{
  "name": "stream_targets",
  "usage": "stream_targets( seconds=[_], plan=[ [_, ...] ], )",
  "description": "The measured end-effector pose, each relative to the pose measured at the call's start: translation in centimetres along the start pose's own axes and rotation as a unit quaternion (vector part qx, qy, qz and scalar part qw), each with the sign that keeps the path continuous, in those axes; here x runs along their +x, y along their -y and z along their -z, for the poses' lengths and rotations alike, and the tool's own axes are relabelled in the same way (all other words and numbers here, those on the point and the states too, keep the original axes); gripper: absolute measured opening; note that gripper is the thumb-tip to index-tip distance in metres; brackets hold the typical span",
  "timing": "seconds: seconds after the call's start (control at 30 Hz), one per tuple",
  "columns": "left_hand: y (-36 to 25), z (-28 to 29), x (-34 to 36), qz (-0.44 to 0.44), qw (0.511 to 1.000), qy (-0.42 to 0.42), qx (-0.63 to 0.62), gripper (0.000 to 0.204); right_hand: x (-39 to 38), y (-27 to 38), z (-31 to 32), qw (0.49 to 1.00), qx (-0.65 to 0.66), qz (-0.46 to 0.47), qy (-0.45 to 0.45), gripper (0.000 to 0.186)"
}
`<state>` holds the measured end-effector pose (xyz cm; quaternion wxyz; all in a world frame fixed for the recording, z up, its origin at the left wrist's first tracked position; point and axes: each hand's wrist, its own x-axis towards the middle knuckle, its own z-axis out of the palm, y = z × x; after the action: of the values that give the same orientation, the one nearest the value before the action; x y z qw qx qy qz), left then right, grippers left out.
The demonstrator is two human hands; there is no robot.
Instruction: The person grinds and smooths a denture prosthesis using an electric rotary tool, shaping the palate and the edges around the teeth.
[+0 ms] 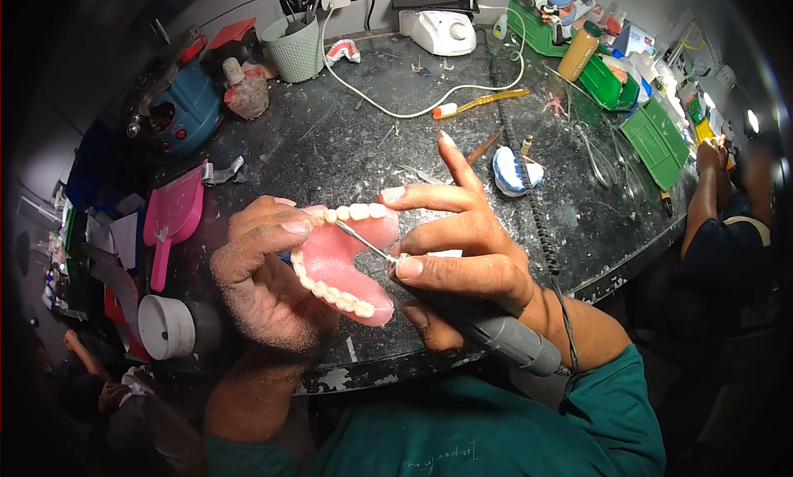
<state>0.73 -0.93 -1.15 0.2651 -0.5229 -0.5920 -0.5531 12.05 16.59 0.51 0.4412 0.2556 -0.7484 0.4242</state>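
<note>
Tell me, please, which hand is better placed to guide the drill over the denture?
Probably the right hand: it grips the drill, with the thin tip at the denture. The left hand is occupied, holding the denture.

The head-worn left fisheye camera looks down and forward from close above the dark workbench (330, 155).

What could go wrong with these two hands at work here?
The thin metal bit of the dark grey cylindrical handpiece could slip toward the bare left hand. Its dusty fingers might lose grip on the pink, white-toothed, U-shaped denture. The black coiled cable near the right hand might snag.
</note>
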Motion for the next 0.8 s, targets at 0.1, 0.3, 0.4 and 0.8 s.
stream_targets(
  seconds=[0.1,0.3,0.4,0.8],
  plan=[
    [0.05,0.13,0.16,-0.011,1.0,0.006,-0.006,0.082,-0.07,-0.07,-0.05,1.0,0.003,-0.001,0.0,0.049],
    [-0.1,0.29,0.2,-0.014,1.0,0.02,0.01,0.083,0.05,0.15,0.09,1.0,0.002,-0.006,0.01,0.049],
    [-0.14,0.11,0.15,-0.013,1.0,0.007,0.009,0.083,0.0,0.07,-0.06,1.0,-0.001,-0.003,0.005,0.049],
    [-0.09,0.27,0.32,-0.014,1.0,0.021,0.002,0.083,-0.02,-0.16,0.39,1.0,0.001,0.0,0.017,0.044]
  ],
)
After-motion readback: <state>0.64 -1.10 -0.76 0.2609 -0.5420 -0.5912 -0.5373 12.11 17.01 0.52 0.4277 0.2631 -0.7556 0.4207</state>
